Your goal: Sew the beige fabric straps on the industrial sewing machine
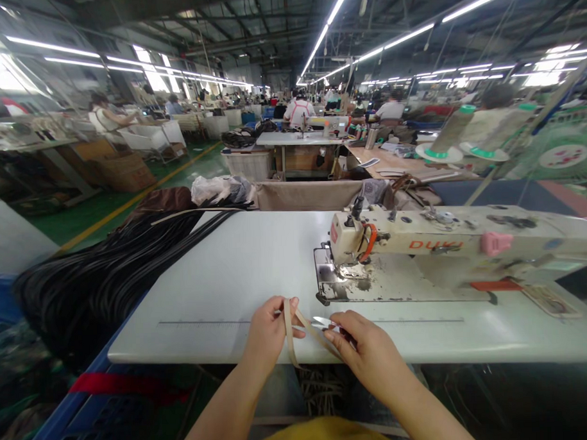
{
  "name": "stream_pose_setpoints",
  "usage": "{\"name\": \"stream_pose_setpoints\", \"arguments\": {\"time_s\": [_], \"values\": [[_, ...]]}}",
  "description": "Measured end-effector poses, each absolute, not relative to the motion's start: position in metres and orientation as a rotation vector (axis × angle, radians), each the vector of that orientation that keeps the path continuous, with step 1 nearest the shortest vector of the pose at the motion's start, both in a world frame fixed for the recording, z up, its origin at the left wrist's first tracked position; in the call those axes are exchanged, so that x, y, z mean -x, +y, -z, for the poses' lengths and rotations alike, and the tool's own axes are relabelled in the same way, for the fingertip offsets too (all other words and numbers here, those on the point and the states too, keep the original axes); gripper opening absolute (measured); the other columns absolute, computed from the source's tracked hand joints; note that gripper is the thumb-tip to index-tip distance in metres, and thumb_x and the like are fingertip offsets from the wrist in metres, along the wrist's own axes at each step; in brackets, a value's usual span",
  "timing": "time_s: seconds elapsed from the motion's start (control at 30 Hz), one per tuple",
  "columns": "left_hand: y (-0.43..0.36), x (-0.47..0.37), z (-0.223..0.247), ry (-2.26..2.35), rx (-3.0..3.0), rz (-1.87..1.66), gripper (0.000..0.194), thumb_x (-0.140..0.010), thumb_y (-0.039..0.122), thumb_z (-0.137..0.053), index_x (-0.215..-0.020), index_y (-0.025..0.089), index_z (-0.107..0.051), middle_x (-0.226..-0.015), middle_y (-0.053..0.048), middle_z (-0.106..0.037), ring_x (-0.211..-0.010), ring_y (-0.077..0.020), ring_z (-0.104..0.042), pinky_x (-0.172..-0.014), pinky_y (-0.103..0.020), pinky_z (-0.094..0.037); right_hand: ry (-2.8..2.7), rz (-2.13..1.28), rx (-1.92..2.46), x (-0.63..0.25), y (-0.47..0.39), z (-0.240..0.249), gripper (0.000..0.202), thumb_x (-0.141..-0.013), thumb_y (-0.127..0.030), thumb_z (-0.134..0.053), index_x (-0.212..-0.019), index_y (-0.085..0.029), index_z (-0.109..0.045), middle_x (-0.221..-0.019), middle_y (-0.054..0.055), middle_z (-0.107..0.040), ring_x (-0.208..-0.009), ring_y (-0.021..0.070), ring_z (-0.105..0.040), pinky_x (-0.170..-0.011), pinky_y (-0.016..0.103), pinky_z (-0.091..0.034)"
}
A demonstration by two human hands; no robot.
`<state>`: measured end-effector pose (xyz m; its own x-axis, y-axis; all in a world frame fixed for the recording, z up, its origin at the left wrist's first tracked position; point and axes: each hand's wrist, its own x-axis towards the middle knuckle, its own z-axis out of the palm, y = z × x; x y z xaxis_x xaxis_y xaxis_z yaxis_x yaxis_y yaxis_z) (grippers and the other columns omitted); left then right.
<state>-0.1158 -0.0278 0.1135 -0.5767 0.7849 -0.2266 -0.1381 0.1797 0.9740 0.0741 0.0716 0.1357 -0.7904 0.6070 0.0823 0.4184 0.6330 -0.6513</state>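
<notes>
My left hand (272, 330) pinches a narrow beige strap (289, 332) near the front edge of the white table. From the fingers, one length hangs down over the edge and another slants toward my right hand (362, 343). That hand is closed around small thread snips (323, 322), whose pointed metal blades stick out to the left, close to the slanting strap. Whether the blades touch the strap I cannot tell. Below the edge, over my lap, lies a heap of similar beige strips (323, 389).
A white sewing machine (443, 247) stands on the right of the table (228, 273). Long black straps (98, 278) drape over the left side, above a blue crate (102, 413). Thread cones (451, 131) stand at the back right. Several people work farther off.
</notes>
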Motion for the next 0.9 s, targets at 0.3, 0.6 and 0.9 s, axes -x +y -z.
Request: {"name": "stream_pose_setpoints", "arguments": {"time_s": [0.3,0.6,0.9], "values": [[-0.0246,0.1126,-0.1156,1.669,-0.583,-1.522,0.064,-0.071,0.082,-0.073,-0.07,0.02,-0.061,-0.066,-0.006,-0.074,-0.053,-0.0238,-0.075,-0.046,-0.026,-0.057,-2.677,-0.541,0.755,-0.0744,0.069,-0.1395,0.012,-0.102,-0.03,-0.057,-0.103,-0.024,-0.066,-0.089,0.005,-0.069,-0.079,0.0237,-0.066,-0.069,0.034,-0.043],[-0.0244,0.1103,-0.1177,1.702,-0.635,-1.504,0.063,-0.073,0.082,-0.071,-0.07,0.021,-0.058,-0.067,-0.005,-0.074,-0.053,-0.0239,-0.075,-0.044,-0.024,-0.053,-2.719,-0.358,0.759,-0.0737,0.067,-0.142,0.01,-0.102,-0.03,-0.057,-0.1,-0.025,-0.065,-0.087,0.003,-0.068,-0.079,0.0235,-0.065,-0.069,0.034,-0.04],[-0.0232,0.1092,-0.1185,1.713,-0.665,-1.487,0.06,-0.075,0.079,-0.071,-0.071,0.021,-0.058,-0.066,-0.004,-0.073,-0.056,-0.0258,-0.077,-0.045,-0.026,-0.055,-2.701,-0.188,0.687,-0.0755,0.0652,-0.143,0.012,-0.102,-0.029,-0.056,-0.097,-0.025,-0.065,-0.083,0.003,-0.065,-0.076,0.0228,-0.061,-0.068,0.035,-0.036]]}}
